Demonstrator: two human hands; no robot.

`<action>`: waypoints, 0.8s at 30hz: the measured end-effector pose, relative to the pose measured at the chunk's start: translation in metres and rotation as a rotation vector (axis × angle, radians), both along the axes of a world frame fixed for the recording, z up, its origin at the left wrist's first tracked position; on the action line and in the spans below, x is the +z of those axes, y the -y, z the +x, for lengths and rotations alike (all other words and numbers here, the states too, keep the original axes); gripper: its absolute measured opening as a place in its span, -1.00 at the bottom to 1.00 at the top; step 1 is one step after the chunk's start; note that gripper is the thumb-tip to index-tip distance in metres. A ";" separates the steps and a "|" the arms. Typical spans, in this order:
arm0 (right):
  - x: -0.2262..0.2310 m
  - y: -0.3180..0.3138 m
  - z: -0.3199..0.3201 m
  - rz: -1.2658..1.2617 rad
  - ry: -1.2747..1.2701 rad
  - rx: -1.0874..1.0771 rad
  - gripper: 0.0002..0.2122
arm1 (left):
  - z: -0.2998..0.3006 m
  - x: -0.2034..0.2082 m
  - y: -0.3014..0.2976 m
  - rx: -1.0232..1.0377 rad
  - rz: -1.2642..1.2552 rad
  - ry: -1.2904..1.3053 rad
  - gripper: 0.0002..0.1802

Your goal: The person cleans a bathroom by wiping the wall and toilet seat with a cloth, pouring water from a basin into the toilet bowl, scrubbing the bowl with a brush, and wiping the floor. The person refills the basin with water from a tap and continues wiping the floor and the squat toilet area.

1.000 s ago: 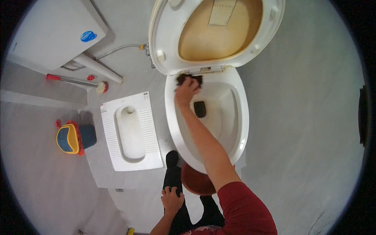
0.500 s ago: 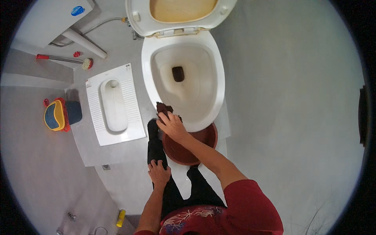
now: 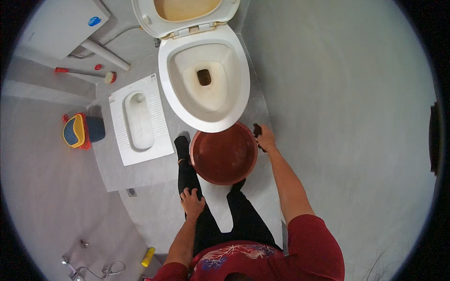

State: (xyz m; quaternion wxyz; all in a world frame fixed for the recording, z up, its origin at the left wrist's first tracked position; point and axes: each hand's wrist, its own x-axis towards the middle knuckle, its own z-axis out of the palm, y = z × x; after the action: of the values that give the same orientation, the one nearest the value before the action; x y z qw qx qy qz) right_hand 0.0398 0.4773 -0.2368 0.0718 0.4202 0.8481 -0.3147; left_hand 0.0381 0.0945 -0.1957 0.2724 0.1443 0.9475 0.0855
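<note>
A crumpled dark-brown cloth (image 3: 258,131) is being clasped by the right hand (image 3: 266,139) near the grey floor's (image 3: 255,105) right edge, beside a round reddish-brown basin (image 3: 224,155); a black-trousered leg (image 3: 188,177) is being touched by the spread left hand (image 3: 191,204).

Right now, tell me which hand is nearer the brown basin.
Right. The right hand, holding a dark cloth, is just beside the right rim of the basin; the left hand rests on the left leg, farther off.
</note>
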 end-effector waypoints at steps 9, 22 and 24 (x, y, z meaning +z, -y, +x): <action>-0.061 0.044 0.192 -0.345 0.116 -0.454 -0.63 | -0.009 -0.055 0.020 0.078 0.046 -0.119 -0.60; -0.102 0.052 0.215 -0.473 0.014 -0.425 -0.68 | -0.023 -0.109 0.030 0.283 0.455 0.190 -0.66; -0.108 0.045 0.226 -0.588 -0.137 -0.459 -0.66 | -0.016 -0.112 0.029 0.261 0.403 0.234 -0.68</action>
State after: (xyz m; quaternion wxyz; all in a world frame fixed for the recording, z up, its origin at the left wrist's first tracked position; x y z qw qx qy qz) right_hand 0.2662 0.4319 -0.3447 0.0599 0.5387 0.6082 -0.5800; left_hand 0.0223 0.0658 -0.3078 0.3325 0.0614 0.8839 0.3231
